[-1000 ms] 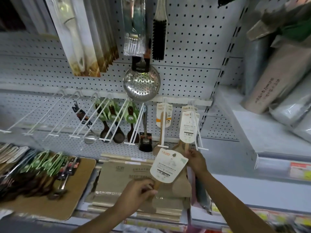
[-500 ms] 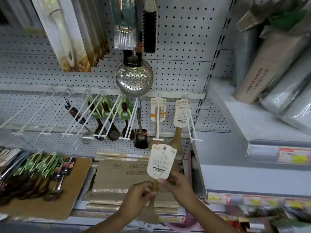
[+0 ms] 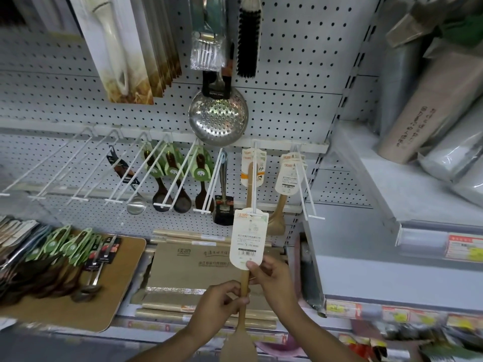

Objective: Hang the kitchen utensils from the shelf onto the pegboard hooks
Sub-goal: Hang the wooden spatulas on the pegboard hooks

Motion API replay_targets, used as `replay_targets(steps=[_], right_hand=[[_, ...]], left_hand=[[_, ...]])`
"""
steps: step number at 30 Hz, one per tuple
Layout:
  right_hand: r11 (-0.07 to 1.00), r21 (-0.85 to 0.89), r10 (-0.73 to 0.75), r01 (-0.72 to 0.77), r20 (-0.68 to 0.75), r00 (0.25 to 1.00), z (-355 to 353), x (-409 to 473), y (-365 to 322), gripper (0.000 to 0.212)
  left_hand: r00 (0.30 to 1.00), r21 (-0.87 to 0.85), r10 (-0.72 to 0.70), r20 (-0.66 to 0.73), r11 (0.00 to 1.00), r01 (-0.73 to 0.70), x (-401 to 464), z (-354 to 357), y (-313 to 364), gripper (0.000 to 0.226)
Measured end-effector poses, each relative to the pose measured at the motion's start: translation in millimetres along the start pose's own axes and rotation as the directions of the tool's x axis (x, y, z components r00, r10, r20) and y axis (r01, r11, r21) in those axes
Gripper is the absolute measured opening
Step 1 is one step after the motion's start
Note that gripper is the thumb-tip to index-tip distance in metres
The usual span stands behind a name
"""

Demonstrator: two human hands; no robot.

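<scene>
In the head view, a wooden spatula (image 3: 244,304) hangs upright below the perforated steel skimmer (image 3: 218,118), its white card tag (image 3: 248,237) touching the tip of a white pegboard hook (image 3: 253,178). The left hand (image 3: 219,307) grips its handle; the right hand (image 3: 274,279) pinches the tag's lower edge.
</scene>
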State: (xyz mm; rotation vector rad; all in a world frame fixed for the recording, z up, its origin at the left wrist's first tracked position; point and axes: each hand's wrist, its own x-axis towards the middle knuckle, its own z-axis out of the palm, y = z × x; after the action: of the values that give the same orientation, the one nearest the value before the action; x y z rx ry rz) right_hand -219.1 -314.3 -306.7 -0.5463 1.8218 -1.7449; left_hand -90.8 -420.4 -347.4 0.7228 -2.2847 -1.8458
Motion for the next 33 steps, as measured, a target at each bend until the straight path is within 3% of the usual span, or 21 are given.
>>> replay_targets(steps=[8,11,15,20,27,30,33], right_hand=[[0.998,-0.063,-0.019,0.017,-0.029,0.999,2,16,1,0.019],[0.997,-0.069,-0.024,0.022,-0.026,0.999,3,31,-1,0.018],[0.997,-0.066,-0.034,0.032,-0.025,0.999,4,54,-4,0.019],[0.995,-0.078,-0.066,0.063,-0.042,0.997,7,88,-15,0.020],[0.988,-0.151,-0.047,0.034,-0.078,0.996,6,135,-15,0.012],[0.985,-0.165,-0.062,0.043,-0.112,0.992,6,148,-21,0.005],[0.966,-0.259,0.006,-0.017,-0.042,0.999,3,157,-28,0.010]], left_hand=[[0.996,0.005,-0.071,0.061,0.997,0.071,8,-3,-14,0.016],[0.995,-0.018,-0.097,0.034,0.995,0.098,17,-3,-20,0.003],[0.995,-0.050,-0.096,-0.020,0.994,0.095,39,-7,-21,0.006],[0.997,0.081,-0.056,-0.060,0.995,0.061,73,-15,-15,0.005],[0.993,0.229,-0.033,-0.109,0.972,0.058,113,-16,1,0.040],[0.993,0.251,-0.033,-0.117,0.966,0.062,124,-18,9,0.029],[0.994,0.254,-0.032,-0.108,0.965,0.059,131,-19,16,0.018]])
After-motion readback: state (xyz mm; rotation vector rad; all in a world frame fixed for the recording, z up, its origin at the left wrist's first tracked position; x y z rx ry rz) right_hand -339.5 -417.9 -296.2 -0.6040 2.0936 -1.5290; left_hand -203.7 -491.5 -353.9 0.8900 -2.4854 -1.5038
